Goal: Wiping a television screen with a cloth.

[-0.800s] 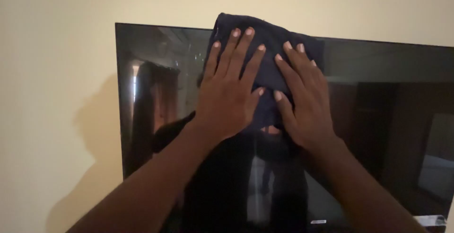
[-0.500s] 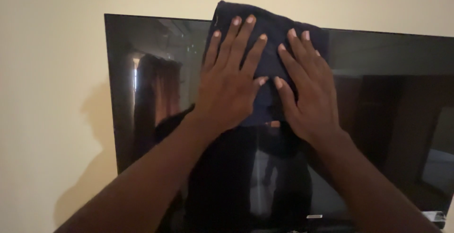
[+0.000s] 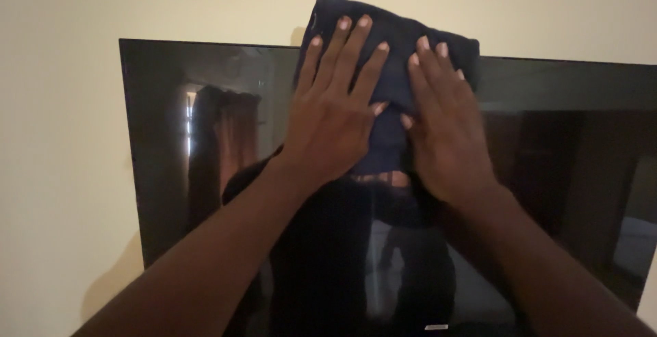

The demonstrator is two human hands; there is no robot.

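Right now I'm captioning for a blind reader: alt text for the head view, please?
Two hands, left hand and right hand, press a folded dark blue cloth flat against the top edge of a wall-mounted black television, on a cream wall.

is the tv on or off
Off, by the look of it. The screen is dark and only mirrors the room, while both hands press a folded dark cloth against its top edge.

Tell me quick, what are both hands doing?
Left hand: open, flat on the dark cloth.
Right hand: open, flat on the same cloth, against the screen.
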